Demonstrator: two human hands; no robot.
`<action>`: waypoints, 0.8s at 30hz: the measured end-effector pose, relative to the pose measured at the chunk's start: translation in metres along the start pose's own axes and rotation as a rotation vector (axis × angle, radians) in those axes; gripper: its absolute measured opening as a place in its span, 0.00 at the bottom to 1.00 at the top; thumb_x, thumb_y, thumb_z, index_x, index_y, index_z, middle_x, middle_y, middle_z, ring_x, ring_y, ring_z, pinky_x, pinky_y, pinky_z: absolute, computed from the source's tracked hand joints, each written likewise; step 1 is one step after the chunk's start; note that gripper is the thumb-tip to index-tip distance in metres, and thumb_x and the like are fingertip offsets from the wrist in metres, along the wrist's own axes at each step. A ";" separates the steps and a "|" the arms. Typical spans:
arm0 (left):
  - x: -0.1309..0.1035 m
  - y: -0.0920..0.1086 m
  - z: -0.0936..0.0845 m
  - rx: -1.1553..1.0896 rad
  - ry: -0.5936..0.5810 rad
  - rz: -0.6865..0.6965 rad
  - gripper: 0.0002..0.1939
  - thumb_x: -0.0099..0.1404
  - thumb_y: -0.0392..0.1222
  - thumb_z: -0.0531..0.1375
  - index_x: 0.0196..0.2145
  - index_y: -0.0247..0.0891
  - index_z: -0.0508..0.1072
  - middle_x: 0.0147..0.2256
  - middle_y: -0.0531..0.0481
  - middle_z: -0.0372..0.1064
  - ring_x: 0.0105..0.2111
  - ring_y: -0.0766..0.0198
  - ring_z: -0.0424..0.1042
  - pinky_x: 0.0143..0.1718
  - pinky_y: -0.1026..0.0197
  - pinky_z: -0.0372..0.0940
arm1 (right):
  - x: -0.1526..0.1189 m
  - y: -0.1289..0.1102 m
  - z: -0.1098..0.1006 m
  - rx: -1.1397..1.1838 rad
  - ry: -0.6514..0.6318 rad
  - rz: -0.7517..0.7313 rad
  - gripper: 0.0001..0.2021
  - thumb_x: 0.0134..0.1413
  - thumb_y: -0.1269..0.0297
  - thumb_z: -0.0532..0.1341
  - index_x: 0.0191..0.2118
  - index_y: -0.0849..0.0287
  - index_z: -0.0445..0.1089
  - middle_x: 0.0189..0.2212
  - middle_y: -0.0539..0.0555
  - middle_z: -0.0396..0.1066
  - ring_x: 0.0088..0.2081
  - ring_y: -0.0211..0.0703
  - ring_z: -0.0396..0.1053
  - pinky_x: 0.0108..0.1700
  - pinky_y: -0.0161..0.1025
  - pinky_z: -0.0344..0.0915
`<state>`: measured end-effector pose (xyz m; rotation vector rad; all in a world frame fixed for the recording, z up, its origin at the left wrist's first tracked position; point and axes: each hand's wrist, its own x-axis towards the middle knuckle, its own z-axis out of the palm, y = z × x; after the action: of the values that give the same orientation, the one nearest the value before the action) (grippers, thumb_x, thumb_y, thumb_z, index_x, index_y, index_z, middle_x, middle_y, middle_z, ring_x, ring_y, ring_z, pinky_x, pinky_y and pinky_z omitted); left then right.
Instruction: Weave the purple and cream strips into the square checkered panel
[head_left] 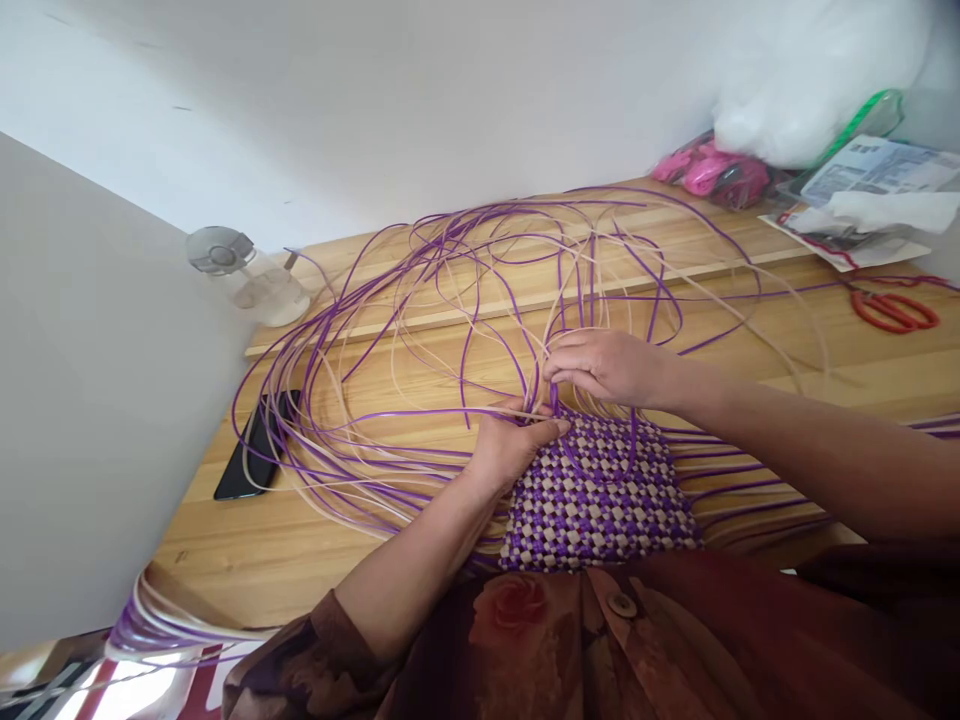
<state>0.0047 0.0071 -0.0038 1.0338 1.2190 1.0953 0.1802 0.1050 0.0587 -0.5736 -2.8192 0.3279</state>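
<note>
Because the strands cross so tightly, the woven panel (600,520) looks likely to handle as one light, fairly firm sheet, bending a little rather than sagging. It lies at the near side of the wooden table (217,555), right against the person's patterned clothing (559,640), with purple and pale strands running out to both sides. The loose strands (442,250) beyond its far edge are another matter: thin, springy, probably smooth enough to slide through a slack grip, and arching over one another in wide loops. Nothing about them seems fragile, though a sharp bend might leave a crease. The sound place to hold the panel is its finished weave close to the working edge; a single strand is best pinched near where it leaves the weave — farther out it would whip and tangle.

The left hand (504,448) does just that, clamped on the panel's far left corner, thumb pressed on top along the edge and the other fingers mostly hidden. The right hand (604,368) is nearly closed just above, fingers curled and thumb brought in, pinching strands at that corner — exactly how many I cannot tell. Below it, a purple loop (634,435) hangs slack across the weave.
</note>
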 end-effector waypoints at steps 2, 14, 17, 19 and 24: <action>0.000 0.001 0.000 -0.027 -0.014 -0.010 0.15 0.47 0.45 0.72 0.27 0.35 0.73 0.25 0.55 0.68 0.25 0.69 0.63 0.29 0.64 0.58 | -0.006 0.008 0.002 -0.013 -0.014 0.022 0.14 0.66 0.68 0.51 0.38 0.61 0.75 0.36 0.57 0.72 0.41 0.45 0.67 0.47 0.41 0.61; 0.003 -0.001 -0.001 -0.054 -0.055 -0.110 0.15 0.48 0.46 0.71 0.26 0.36 0.71 0.21 0.55 0.66 0.21 0.70 0.61 0.25 0.64 0.56 | -0.023 -0.038 -0.020 -0.098 -0.290 0.330 0.10 0.63 0.67 0.53 0.34 0.58 0.70 0.28 0.54 0.70 0.29 0.44 0.65 0.33 0.40 0.53; 0.003 -0.002 0.000 -0.050 -0.040 -0.101 0.15 0.48 0.46 0.71 0.26 0.36 0.72 0.22 0.55 0.68 0.21 0.69 0.62 0.25 0.64 0.57 | -0.023 -0.034 -0.012 -0.048 -0.214 0.309 0.10 0.61 0.71 0.51 0.34 0.59 0.69 0.30 0.55 0.70 0.32 0.43 0.65 0.34 0.40 0.54; 0.003 -0.002 0.000 -0.055 -0.016 -0.104 0.15 0.47 0.46 0.72 0.26 0.36 0.73 0.23 0.54 0.69 0.22 0.69 0.63 0.26 0.64 0.58 | -0.025 -0.032 -0.011 -0.076 -0.112 0.271 0.09 0.58 0.74 0.52 0.33 0.60 0.68 0.32 0.56 0.69 0.34 0.44 0.64 0.37 0.40 0.54; 0.005 0.001 0.000 -0.024 -0.009 -0.133 0.14 0.45 0.45 0.72 0.26 0.36 0.75 0.23 0.53 0.70 0.22 0.67 0.65 0.26 0.63 0.59 | -0.020 -0.041 -0.027 0.008 -0.235 0.122 0.10 0.58 0.75 0.52 0.32 0.59 0.70 0.29 0.55 0.69 0.32 0.42 0.62 0.36 0.39 0.54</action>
<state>0.0046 0.0124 -0.0040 0.9249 1.2464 0.9987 0.1913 0.0641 0.0910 -0.7531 -3.0107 0.4575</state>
